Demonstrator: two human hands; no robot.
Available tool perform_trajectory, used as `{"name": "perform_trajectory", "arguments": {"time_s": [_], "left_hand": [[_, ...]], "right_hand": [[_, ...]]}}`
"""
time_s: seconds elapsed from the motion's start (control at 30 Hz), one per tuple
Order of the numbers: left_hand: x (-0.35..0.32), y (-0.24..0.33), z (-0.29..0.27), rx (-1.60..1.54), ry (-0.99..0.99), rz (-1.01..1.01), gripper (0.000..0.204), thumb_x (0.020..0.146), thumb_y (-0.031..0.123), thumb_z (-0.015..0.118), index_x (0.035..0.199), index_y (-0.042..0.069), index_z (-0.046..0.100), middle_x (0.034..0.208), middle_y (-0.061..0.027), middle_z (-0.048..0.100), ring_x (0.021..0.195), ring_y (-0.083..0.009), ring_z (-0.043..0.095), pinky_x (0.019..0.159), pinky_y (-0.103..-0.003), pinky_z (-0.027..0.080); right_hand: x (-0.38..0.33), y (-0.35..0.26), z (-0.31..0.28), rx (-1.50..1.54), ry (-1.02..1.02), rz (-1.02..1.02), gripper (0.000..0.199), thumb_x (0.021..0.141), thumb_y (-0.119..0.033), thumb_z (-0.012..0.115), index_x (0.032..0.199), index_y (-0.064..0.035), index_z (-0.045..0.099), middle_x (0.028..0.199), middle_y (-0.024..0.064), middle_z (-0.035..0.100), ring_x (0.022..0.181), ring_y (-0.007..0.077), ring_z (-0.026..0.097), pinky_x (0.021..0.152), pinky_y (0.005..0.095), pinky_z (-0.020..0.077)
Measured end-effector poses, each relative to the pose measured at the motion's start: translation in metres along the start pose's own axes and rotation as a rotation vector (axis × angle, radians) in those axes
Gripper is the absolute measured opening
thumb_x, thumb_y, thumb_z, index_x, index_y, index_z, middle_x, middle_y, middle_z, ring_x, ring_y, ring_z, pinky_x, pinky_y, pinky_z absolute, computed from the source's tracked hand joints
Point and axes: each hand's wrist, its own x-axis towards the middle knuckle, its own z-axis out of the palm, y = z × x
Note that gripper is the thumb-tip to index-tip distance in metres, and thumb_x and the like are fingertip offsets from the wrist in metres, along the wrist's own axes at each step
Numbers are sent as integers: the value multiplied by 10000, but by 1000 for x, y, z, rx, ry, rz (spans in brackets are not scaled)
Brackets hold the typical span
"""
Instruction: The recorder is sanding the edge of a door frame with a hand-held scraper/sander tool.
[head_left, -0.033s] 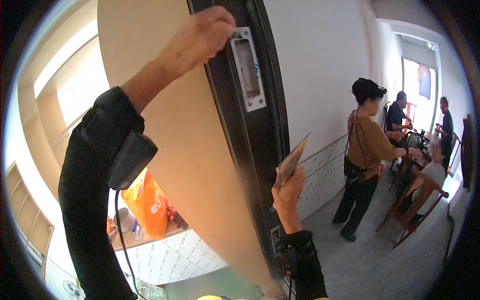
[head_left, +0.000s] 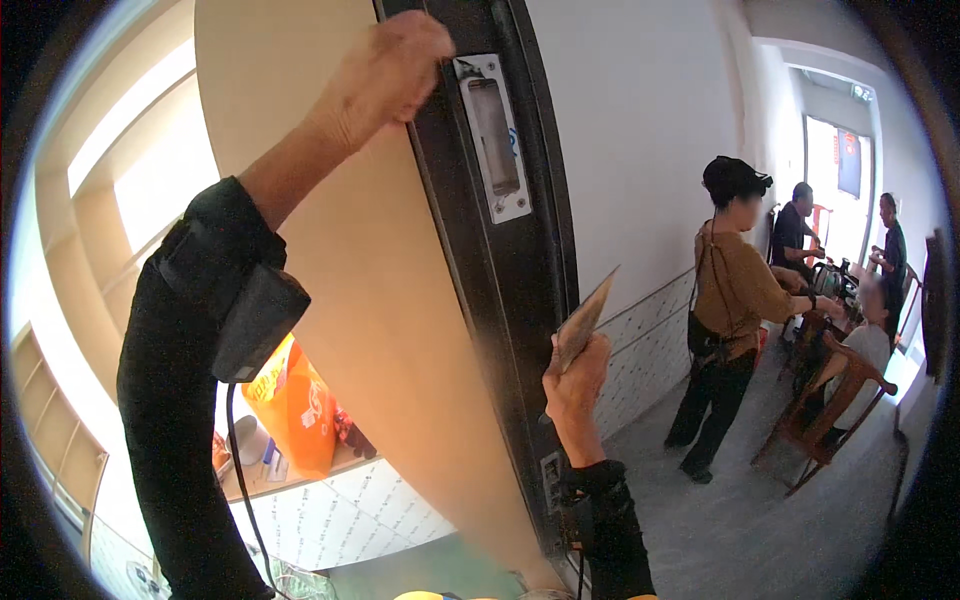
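Observation:
My left hand (head_left: 400,65) is raised beside the top of a dark door frame (head_left: 480,270), its fingers curled together and slightly blurred. Whatever they may hold is hidden. Just right of these fingers sits a metal strike plate (head_left: 515,205), screwed to the frame around a long slot. A dark smudge shows at the plate's upper left corner. Lower down, right of the frame, my right hand (head_left: 575,385) is closed around a flat, pointed metal blade (head_left: 585,315) that looks like a scraper. The blade points up and touches nothing; its handle is hidden in my palm.
A tan panel (head_left: 300,150) runs left of the frame. Behind it, an orange bag (head_left: 305,415) stands on a counter (head_left: 345,520). A black box with a cable (head_left: 262,325) is on my left sleeve. Rightward are a person in brown (head_left: 740,290), several others and a wooden chair (head_left: 825,400).
My left hand has drawn away leftward from the strike plate's top corner, uncovering the dark smudge there. The right hand and blade have stayed in place.

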Motion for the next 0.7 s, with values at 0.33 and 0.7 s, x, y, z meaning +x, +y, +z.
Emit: {"name": "perform_trajectory", "arguments": {"time_s": [0.33, 0.7], "left_hand": [[23, 18, 9, 239, -222, -443, 627, 828, 527, 497, 561, -36, 568, 374, -65, 397, 287, -185, 442, 283, -342, 372], [40, 5, 21, 194, -310, -566, 313, 805, 304, 567, 667, 24, 596, 401, -37, 414, 325, -149, 446, 283, -308, 338]], "right_hand": [[0, -4, -5, -13, -51, 46, 562, 511, 44, 688, 1000, 16, 414, 999, 206, 446, 976, 403, 420, 823, 469, 348], [-1, 0, 4, 14, -94, 77, 527, 526, 10, 696, 967, 28, 407, 960, 207, 428, 957, 408, 418, 796, 465, 356]]}}
